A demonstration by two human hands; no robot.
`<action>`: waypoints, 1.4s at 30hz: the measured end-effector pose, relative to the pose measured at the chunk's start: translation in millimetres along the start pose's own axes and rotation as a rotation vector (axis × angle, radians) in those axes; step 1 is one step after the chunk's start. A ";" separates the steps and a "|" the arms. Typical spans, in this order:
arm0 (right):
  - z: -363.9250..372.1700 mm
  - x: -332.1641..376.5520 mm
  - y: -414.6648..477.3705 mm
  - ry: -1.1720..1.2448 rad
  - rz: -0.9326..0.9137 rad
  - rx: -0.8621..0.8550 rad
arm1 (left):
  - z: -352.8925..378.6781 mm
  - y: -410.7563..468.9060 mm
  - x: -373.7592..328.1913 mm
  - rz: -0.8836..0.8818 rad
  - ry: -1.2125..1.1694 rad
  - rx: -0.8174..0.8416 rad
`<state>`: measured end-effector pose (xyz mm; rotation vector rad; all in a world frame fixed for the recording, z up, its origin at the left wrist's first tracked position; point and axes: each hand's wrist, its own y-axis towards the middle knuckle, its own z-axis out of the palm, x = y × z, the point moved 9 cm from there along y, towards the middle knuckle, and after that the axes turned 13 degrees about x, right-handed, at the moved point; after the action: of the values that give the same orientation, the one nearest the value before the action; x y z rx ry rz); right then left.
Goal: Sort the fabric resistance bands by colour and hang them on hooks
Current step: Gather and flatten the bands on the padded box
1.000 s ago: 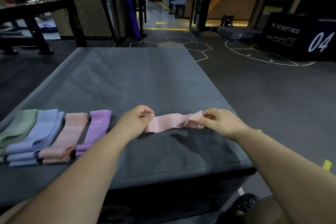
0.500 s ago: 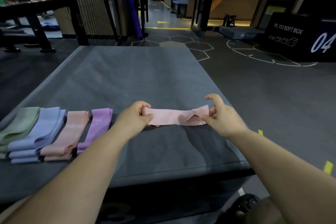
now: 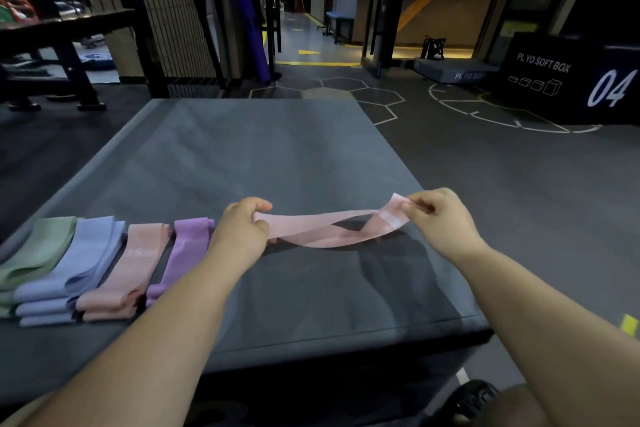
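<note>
A light pink fabric band [image 3: 325, 227] hangs stretched and twisted just above the grey padded box [image 3: 263, 156]. My left hand [image 3: 244, 230] grips its left end. My right hand [image 3: 440, 217] pinches its right end, lifted a little higher. On the box's left side lie sorted stacks: green bands [image 3: 34, 253], blue bands [image 3: 72, 270], peach-pink bands [image 3: 128, 267] and a purple band [image 3: 183, 253]. No hooks are in view.
A black plyo soft box marked 04 [image 3: 571, 80] stands at the far right. A wire mesh rack [image 3: 166, 17] and a dark bench [image 3: 52, 55] stand at the back left. A corridor [image 3: 304, 35] opens straight ahead. Dark gym floor [image 3: 519, 201] surrounds the box.
The pink band has been lifted off the box top and pulled wider. My right hand moved right and up with its end, and the band's loop opened with a twist.
</note>
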<state>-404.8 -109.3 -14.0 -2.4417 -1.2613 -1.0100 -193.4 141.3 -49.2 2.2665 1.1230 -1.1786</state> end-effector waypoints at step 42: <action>0.0 -62.9 2.5 0.274 0.295 0.054 | 16.6 -2.8 17.3 -0.100 0.148 0.096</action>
<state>-427.9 -150.8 -55.2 -2.2647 -0.8034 -1.1567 -198.5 141.4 -72.7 2.4297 1.2731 -1.1396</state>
